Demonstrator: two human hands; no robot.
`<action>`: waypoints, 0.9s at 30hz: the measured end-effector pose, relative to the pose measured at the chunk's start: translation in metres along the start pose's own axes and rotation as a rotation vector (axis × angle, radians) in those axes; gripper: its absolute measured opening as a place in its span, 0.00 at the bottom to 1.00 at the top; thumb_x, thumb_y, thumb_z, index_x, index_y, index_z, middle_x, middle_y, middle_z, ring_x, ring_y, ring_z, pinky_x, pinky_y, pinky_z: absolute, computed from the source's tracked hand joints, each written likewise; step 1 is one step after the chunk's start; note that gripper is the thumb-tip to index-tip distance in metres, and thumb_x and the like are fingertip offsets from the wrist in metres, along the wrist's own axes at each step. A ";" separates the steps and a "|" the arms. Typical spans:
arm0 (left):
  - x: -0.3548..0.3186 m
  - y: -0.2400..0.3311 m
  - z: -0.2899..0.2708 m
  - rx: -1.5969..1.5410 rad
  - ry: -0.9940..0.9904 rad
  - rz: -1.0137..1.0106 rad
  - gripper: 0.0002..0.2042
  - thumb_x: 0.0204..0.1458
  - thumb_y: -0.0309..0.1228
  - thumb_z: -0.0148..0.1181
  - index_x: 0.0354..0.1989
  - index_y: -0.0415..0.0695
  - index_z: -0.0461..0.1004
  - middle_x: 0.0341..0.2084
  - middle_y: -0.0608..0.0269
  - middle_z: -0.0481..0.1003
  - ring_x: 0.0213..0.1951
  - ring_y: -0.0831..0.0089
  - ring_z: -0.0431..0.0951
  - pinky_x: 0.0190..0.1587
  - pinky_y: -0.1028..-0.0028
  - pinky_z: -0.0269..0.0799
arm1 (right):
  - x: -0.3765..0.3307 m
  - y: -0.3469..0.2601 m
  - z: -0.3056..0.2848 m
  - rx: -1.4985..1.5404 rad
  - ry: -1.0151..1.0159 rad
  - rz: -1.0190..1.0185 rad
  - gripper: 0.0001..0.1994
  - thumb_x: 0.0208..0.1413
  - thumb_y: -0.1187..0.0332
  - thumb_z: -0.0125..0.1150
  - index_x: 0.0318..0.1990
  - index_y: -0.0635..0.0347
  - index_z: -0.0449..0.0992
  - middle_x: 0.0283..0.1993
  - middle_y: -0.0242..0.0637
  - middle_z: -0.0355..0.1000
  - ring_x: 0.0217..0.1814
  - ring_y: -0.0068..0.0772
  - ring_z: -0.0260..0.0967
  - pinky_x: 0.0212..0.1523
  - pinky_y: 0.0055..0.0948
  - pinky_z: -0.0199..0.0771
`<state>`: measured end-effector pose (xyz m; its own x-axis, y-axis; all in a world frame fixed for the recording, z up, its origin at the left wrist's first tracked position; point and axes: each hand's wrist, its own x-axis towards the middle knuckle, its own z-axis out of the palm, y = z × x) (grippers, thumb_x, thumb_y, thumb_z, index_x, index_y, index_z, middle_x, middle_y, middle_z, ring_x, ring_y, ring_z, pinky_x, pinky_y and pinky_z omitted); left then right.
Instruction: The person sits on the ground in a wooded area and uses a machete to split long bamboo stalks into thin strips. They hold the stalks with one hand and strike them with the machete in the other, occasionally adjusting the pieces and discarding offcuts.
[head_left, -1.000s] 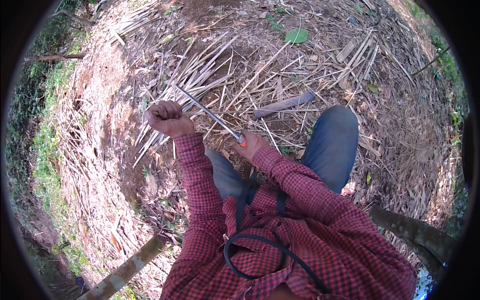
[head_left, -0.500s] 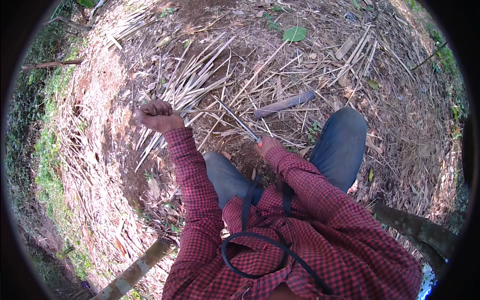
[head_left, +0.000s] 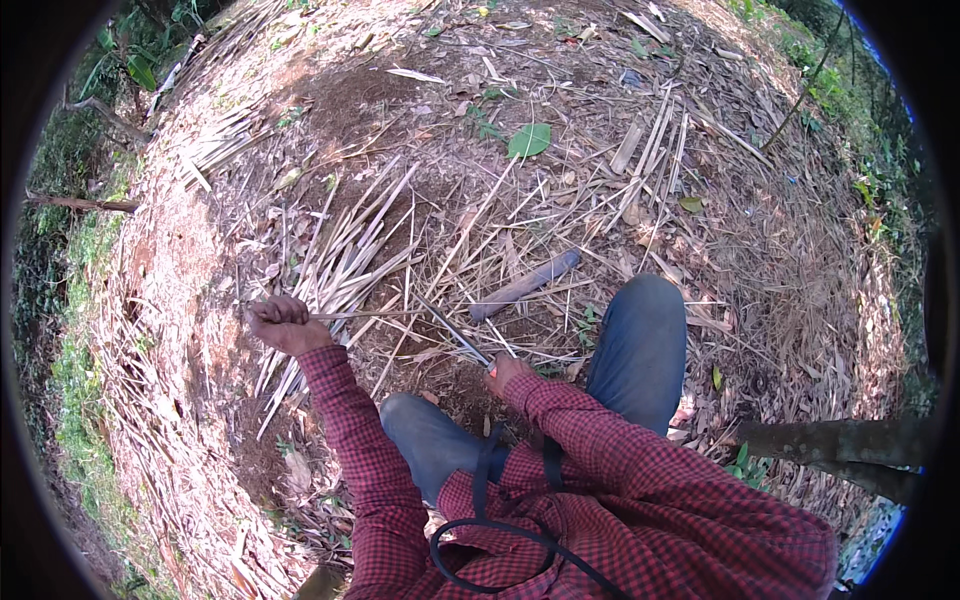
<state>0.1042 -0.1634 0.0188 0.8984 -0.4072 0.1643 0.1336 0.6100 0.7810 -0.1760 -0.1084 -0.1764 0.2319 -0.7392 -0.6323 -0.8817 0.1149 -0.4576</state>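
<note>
My left hand (head_left: 283, 322) is closed in a fist around one end of a thin, pale split strip (head_left: 365, 314), possibly bamboo. The strip runs level to the right from the fist and meets a knife's blade. In my right hand (head_left: 508, 374) is the knife (head_left: 457, 337), its long narrow blade slanting up and to the left. A bit of orange shows at its handle; my fingers hide the rest. Just beyond the blade lies a short, dark piece of wood (head_left: 525, 285). A fanned heap of split strips (head_left: 345, 250) spreads on the ground beyond my left hand.
My bent knees (head_left: 640, 345) flank the work. Dry leaves and loose strips litter the ground, with a green leaf (head_left: 530, 140) farther off. A second strip pile (head_left: 228, 142) lies at the far left. A thick branch or pole (head_left: 830, 442) stands close on my right.
The view has tilted, so the ground and both hands sit lower and farther left in the picture. Both grips stay the same, and the strip still meets the blade near its tip.
</note>
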 end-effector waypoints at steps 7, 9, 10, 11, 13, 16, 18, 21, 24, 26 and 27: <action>0.007 0.015 -0.005 -0.041 0.014 -0.029 0.17 0.55 0.40 0.35 0.13 0.52 0.50 0.07 0.74 0.47 0.10 0.82 0.42 0.09 0.78 0.37 | -0.025 -0.031 -0.011 0.002 -0.002 -0.113 0.23 0.46 0.55 0.56 0.43 0.67 0.69 0.40 0.53 0.71 0.45 0.50 0.70 0.46 0.40 0.70; 0.007 0.023 -0.004 -0.013 -0.001 -0.016 0.18 0.55 0.40 0.36 0.13 0.51 0.50 0.08 0.74 0.47 0.10 0.83 0.42 0.09 0.79 0.37 | -0.023 -0.022 -0.005 0.023 -0.019 -0.095 0.22 0.46 0.56 0.56 0.43 0.65 0.69 0.40 0.53 0.71 0.44 0.50 0.70 0.46 0.41 0.70; 0.007 0.026 -0.001 -0.005 -0.013 -0.018 0.18 0.55 0.40 0.37 0.14 0.51 0.50 0.08 0.74 0.47 0.10 0.83 0.42 0.09 0.79 0.37 | -0.020 -0.012 -0.005 0.048 -0.040 -0.045 0.22 0.46 0.56 0.56 0.43 0.65 0.69 0.40 0.53 0.71 0.44 0.50 0.70 0.46 0.41 0.70; 0.010 0.036 0.001 -0.031 -0.010 0.003 0.19 0.56 0.41 0.38 0.13 0.52 0.50 0.08 0.74 0.47 0.10 0.84 0.42 0.10 0.79 0.37 | -0.017 -0.005 -0.002 0.073 -0.063 0.004 0.21 0.46 0.56 0.56 0.43 0.64 0.69 0.40 0.53 0.71 0.44 0.51 0.69 0.46 0.41 0.70; 0.023 0.063 -0.002 -0.086 -0.097 0.070 0.19 0.57 0.43 0.38 0.13 0.52 0.51 0.07 0.74 0.46 0.10 0.84 0.42 0.09 0.79 0.37 | -0.007 -0.009 -0.001 0.053 -0.010 -0.064 0.22 0.46 0.55 0.56 0.44 0.62 0.69 0.39 0.54 0.71 0.43 0.52 0.69 0.45 0.42 0.70; 0.025 0.105 0.012 -0.155 -0.068 0.113 0.20 0.57 0.43 0.38 0.13 0.52 0.52 0.07 0.75 0.46 0.10 0.83 0.41 0.10 0.79 0.37 | -0.030 -0.041 -0.019 0.062 0.097 -0.232 0.22 0.45 0.56 0.55 0.43 0.63 0.70 0.38 0.55 0.71 0.43 0.52 0.70 0.45 0.42 0.70; 0.030 0.144 0.010 -0.229 -0.226 0.168 0.19 0.56 0.42 0.40 0.12 0.51 0.53 0.06 0.74 0.47 0.09 0.83 0.42 0.10 0.80 0.37 | -0.019 -0.038 -0.028 0.091 0.043 -0.095 0.21 0.45 0.57 0.55 0.44 0.63 0.69 0.38 0.54 0.71 0.43 0.52 0.69 0.45 0.42 0.69; 0.052 0.197 0.001 -0.369 -0.362 0.218 0.18 0.55 0.41 0.40 0.12 0.50 0.55 0.06 0.73 0.48 0.08 0.83 0.43 0.10 0.80 0.39 | 0.009 -0.026 -0.016 0.211 0.062 0.038 0.22 0.45 0.56 0.55 0.43 0.63 0.69 0.40 0.55 0.71 0.45 0.52 0.69 0.47 0.42 0.68; 0.060 0.192 -0.017 -0.306 -0.280 0.263 0.18 0.56 0.40 0.38 0.14 0.49 0.57 0.07 0.72 0.51 0.09 0.83 0.44 0.10 0.81 0.40 | 0.001 -0.037 -0.022 0.388 0.226 -0.006 0.23 0.44 0.52 0.56 0.40 0.65 0.70 0.39 0.56 0.71 0.44 0.54 0.68 0.46 0.42 0.67; 0.039 0.167 -0.008 -0.123 -0.040 0.265 0.20 0.58 0.41 0.35 0.15 0.48 0.59 0.09 0.73 0.55 0.11 0.83 0.48 0.12 0.81 0.45 | 0.001 -0.048 -0.034 0.411 0.184 -0.090 0.23 0.45 0.52 0.56 0.40 0.64 0.70 0.37 0.54 0.71 0.42 0.54 0.68 0.44 0.40 0.66; 0.030 0.147 -0.008 -0.106 -0.015 0.185 0.20 0.60 0.42 0.35 0.17 0.47 0.61 0.11 0.73 0.56 0.12 0.83 0.50 0.13 0.81 0.48 | 0.003 -0.044 -0.033 0.391 0.222 -0.114 0.23 0.45 0.53 0.56 0.40 0.65 0.69 0.35 0.54 0.71 0.41 0.53 0.69 0.44 0.40 0.66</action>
<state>0.1540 -0.0799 0.1338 0.9057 -0.2908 0.3084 0.0107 0.7431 0.6691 -0.1502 -0.1375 -0.1375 0.1878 -0.8808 -0.4346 -0.6247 0.2344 -0.7449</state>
